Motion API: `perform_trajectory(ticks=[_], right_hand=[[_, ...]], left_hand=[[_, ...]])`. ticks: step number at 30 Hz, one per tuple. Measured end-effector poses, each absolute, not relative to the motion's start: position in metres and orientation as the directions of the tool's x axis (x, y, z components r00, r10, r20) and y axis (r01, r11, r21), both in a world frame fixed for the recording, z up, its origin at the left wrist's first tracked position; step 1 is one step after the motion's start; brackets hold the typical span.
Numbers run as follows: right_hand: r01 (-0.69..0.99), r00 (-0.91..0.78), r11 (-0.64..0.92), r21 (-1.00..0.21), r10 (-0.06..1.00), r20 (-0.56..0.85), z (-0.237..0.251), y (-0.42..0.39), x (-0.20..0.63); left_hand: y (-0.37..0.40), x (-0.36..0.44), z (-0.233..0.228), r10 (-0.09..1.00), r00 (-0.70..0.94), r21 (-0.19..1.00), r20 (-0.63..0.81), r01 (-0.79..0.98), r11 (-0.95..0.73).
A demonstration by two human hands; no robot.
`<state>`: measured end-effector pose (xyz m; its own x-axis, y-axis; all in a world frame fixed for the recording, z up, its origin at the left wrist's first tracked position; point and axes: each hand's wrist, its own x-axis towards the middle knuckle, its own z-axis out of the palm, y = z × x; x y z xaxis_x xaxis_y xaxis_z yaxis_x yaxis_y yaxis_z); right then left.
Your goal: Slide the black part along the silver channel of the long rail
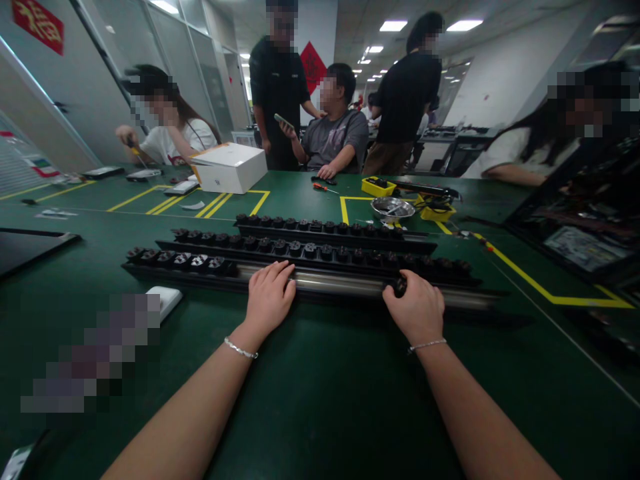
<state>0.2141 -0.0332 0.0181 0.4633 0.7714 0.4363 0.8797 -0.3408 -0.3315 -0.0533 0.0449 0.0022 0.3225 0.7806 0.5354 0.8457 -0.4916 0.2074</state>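
Note:
A long black rail with a shiny metal channel lies across the green table in front of me. Round black socket modules fill its left end. My left hand is closed over the rail near its middle, fingers across the top and thumb at the near side. Farther right, my right hand pinches a small round black module at the channel, partly hidden by the fingers. Just behind lie a second rail and a third rail, both lined with similar modules.
Behind the rails are a metal bowl, yellow bins, an orange screwdriver and a white box. A white-edged object lies left. A black frame stands right. Several people sit or stand around the table.

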Motion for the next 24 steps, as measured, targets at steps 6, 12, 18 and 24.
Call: perform_trajectory(ticks=[6,12,18,24], right_hand=[[0.863,0.488,-0.36,-0.354,0.773,0.405,0.022,-0.035,0.213],[0.856,0.493,-0.347,-0.384,0.77,0.404,0.021,-0.036,0.215],[0.88,0.456,-0.341,-0.331,0.803,0.384,0.021,-0.037,0.227],[0.879,0.461,-0.348,-0.325,0.795,0.396,0.021,-0.039,0.231]], left_hand=[[0.045,-0.053,0.003,0.786,0.324,0.209,0.526,0.847,-0.489],[0.045,-0.053,0.002,0.788,0.321,0.213,0.525,0.847,-0.487],[0.045,-0.053,0.003,0.79,0.322,0.218,0.522,0.845,-0.488],[0.044,-0.053,0.003,0.792,0.32,0.214,0.52,0.849,-0.483]])
